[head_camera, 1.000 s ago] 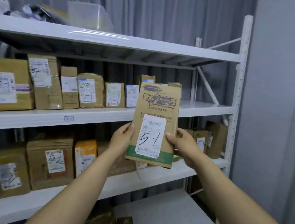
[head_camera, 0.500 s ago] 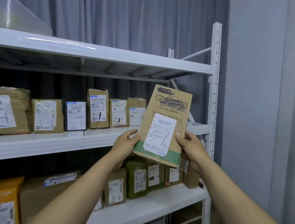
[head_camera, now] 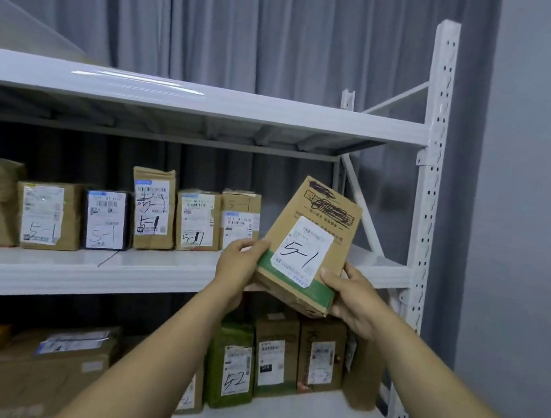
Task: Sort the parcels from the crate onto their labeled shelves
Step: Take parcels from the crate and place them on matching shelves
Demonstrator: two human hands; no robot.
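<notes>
Holding the tilted 5-1 parcel with my left hand and right hand gripping its bottom corners, right of the 5-1 shelf boxes.

The brown box has a green stripe and a white sticker marked 5-1. It leans right, in front of the middle shelf, near other 5-1 boxes.

A pleated grey curtain hangs across the back, meeting a plain grey wall on the right.
</notes>
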